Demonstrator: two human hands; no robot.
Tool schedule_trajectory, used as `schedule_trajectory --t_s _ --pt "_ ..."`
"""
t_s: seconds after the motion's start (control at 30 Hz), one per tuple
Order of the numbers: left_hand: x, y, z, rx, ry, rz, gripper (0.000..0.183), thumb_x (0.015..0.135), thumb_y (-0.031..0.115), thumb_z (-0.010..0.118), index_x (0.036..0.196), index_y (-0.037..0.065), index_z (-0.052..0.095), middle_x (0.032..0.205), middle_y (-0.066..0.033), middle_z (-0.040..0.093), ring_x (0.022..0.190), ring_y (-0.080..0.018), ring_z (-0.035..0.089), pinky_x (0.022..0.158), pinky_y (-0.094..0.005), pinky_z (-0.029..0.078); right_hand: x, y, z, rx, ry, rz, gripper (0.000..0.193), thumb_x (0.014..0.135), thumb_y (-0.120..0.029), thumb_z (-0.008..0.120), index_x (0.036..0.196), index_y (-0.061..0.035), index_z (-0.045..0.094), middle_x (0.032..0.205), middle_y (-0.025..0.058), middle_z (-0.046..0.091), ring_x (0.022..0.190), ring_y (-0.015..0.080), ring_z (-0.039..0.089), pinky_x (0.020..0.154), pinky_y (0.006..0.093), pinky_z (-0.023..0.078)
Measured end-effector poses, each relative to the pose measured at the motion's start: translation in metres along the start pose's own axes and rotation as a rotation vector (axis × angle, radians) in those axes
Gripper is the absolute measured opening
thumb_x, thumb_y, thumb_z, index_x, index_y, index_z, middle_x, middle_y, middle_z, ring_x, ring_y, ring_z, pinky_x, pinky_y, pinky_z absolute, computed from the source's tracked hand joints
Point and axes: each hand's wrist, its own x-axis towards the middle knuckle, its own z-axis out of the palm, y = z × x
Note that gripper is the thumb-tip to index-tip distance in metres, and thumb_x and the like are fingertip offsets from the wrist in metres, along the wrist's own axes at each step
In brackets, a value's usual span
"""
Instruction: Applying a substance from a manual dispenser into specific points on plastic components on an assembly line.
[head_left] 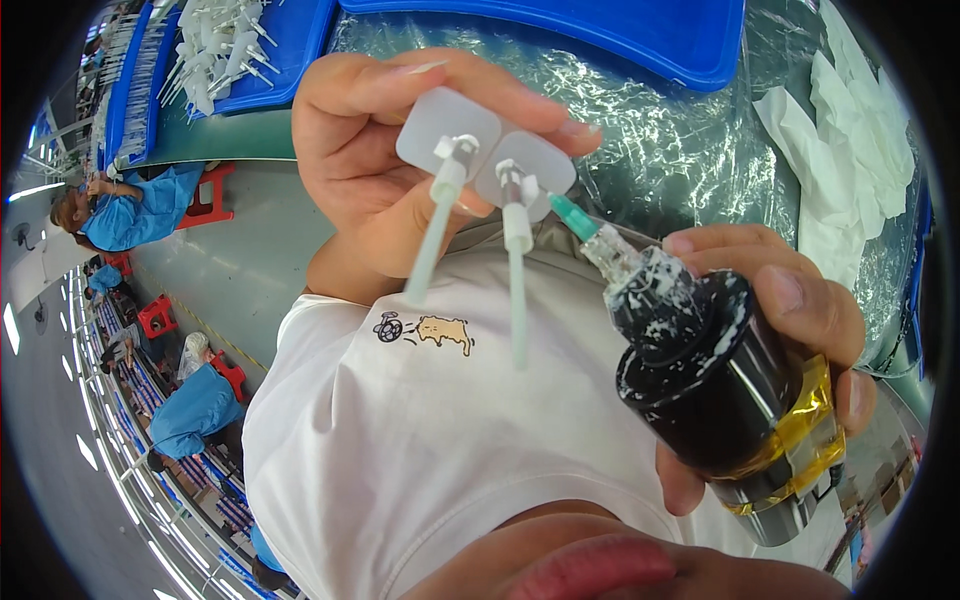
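Note:
My left hand (345, 145) is closed on two flat white pieces with rounded corners, a left pad (450, 113) and a right pad (545, 155), held side by side. From each rises a short stub with a translucent white tube, the left tube (432, 240) and the right tube (517, 270), both pointing toward my chest. My right hand (800, 285) wraps around a black cylindrical glue dispenser (700, 400), its neck smeared with white residue and its body bound with yellow see-through tape (800, 440). The dispenser's green needle tip (572, 215) points at the right pad, close beside its stub; contact is unclear.
Clear plastic film (660, 150) covers the green table. A blue tray (640, 35) lies at the far side. Another blue tray (285, 75) at far left bears several white tubed parts (220, 50). Crumpled white tissue (840, 140) lies right. Leftward sit people in blue smocks (195, 410).

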Motion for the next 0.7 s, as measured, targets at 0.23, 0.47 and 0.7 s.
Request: schedule_trajectory --t_s 0.23,0.47,0.7 --pt "0.000 0.005 -0.001 -0.083 -0.010 -0.080 0.043 0.082 0.014 0.065 0.121 0.010 0.046 0.105 -0.0188 0.057 0.089 -0.0346 0.063 0.084 -0.0493 0.052 -0.002 0.003 0.000 0.014 0.003 -0.020 0.101 0.056 -0.036 0.085 0.133 -0.0210 0.022 0.128 0.0143 0.041 0.088 0.0368 0.059 0.070 0.0471 0.051" --pt "-0.001 0.003 0.000 -0.119 0.018 -0.087 0.046 0.080 0.009 0.067 0.121 0.010 0.046 0.105 -0.0200 0.057 0.090 -0.0343 0.063 0.082 -0.0476 0.053 0.000 -0.001 -0.001 0.025 0.003 0.021 0.099 0.055 -0.033 0.086 0.131 -0.0210 0.024 0.128 0.0124 0.042 0.090 0.0365 0.059 0.072 0.0476 0.051" --pt "-0.001 0.002 0.002 -0.129 0.027 -0.072 0.049 0.077 0.007 0.070 0.121 0.011 0.047 0.105 -0.0186 0.057 0.090 -0.0329 0.063 0.082 -0.0467 0.054 -0.001 -0.002 -0.002 0.034 0.023 0.039 0.096 0.055 -0.032 0.086 0.129 -0.0198 0.025 0.127 0.0122 0.042 0.090 0.0354 0.059 0.073 0.0461 0.051"
